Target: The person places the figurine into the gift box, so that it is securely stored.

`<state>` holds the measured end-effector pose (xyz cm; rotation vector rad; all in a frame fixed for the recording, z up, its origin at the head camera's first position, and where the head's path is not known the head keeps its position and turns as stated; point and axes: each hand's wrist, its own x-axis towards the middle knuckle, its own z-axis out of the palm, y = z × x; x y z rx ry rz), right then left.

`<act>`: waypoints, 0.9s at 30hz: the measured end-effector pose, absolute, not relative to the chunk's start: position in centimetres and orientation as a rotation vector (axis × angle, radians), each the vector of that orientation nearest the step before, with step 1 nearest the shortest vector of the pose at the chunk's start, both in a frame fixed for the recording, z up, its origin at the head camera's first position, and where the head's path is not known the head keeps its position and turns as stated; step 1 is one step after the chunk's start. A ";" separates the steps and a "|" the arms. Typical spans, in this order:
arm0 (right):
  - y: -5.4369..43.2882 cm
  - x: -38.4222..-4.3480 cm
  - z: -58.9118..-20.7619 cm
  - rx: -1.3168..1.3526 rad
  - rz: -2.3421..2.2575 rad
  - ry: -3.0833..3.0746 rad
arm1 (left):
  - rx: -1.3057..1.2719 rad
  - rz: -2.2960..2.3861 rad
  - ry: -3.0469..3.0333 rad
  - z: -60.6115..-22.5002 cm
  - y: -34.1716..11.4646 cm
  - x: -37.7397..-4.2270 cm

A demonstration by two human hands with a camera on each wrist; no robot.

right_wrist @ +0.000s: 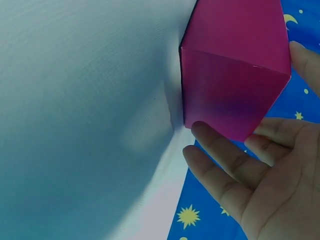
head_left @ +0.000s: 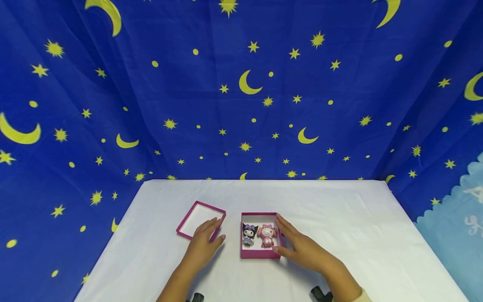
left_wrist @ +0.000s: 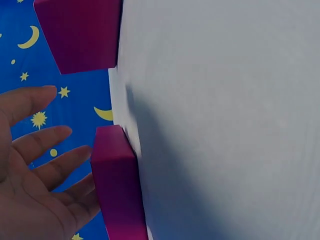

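A magenta box (head_left: 260, 254) with a white inside stands on the table in the head view. In it lie two small figures side by side: a black-and-lilac one (head_left: 249, 235) and a pink one (head_left: 267, 235). My right hand (head_left: 303, 249) is at the box's right side, its fingers loosely spread along the wall and its thumb by the near right corner. To the left, a shallow magenta lid (head_left: 196, 217) lies with its white inside up. My left hand (head_left: 203, 243) is at the lid's near right side, fingers loosely extended and partly covering it.
A white cloth (head_left: 324, 205) covers the table. Behind and at the sides hangs a blue curtain (head_left: 211, 105) with yellow moons and stars. A light-blue patch (head_left: 456, 226) shows at the far right. Black wrist devices (head_left: 320, 293) appear at the bottom edge.
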<state>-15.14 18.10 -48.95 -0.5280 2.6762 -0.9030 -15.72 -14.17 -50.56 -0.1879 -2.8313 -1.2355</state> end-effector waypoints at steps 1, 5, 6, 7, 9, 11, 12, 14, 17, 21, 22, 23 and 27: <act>18.1 -15.1 -48.9 -0.526 -0.909 2.672 | -0.191 -1.232 -2.838 -50.6 -14.3 -15.7; 18.0 -15.1 -48.9 -0.520 -0.927 2.656 | -0.210 -1.214 -2.855 -50.6 -14.6 -15.7; 18.1 -15.1 -49.0 -0.521 -0.929 2.655 | -0.218 -1.203 -2.858 -50.7 -14.6 -15.7; 18.1 -15.1 -49.0 -0.521 -0.931 2.653 | -0.220 -1.200 -2.862 -50.7 -14.6 -15.8; 18.1 -15.1 -49.1 -0.525 -0.934 2.652 | -0.229 -1.197 -2.865 -50.8 -14.7 -15.8; 18.2 -15.1 -49.1 -0.529 -0.940 2.655 | -0.230 -1.199 -2.874 -50.8 -14.7 -15.8; 18.2 -15.1 -49.1 -0.531 -0.941 2.656 | -0.235 -1.196 -2.877 -50.8 -14.7 -15.9; 18.2 -15.1 -49.2 -0.536 -0.944 2.655 | -0.234 -1.198 -2.883 -50.8 -14.7 -15.9; 18.3 -15.1 -49.2 -0.537 -0.947 2.650 | -0.224 -1.196 -2.900 -50.8 -14.7 -15.9; 18.3 -15.1 -49.1 -0.534 -0.954 2.628 | -0.214 -1.180 -2.921 -50.8 -14.6 -15.9; 18.3 -15.1 -49.1 -0.535 -0.955 2.623 | -0.208 -1.176 -2.926 -50.8 -14.6 -15.9; 18.3 -15.1 -49.1 -0.534 -0.957 2.619 | -0.213 -1.163 -2.930 -50.8 -14.6 -15.9; 18.3 -15.1 -48.9 -0.539 -0.965 2.610 | -0.208 -1.140 -2.948 -50.8 -14.6 -16.0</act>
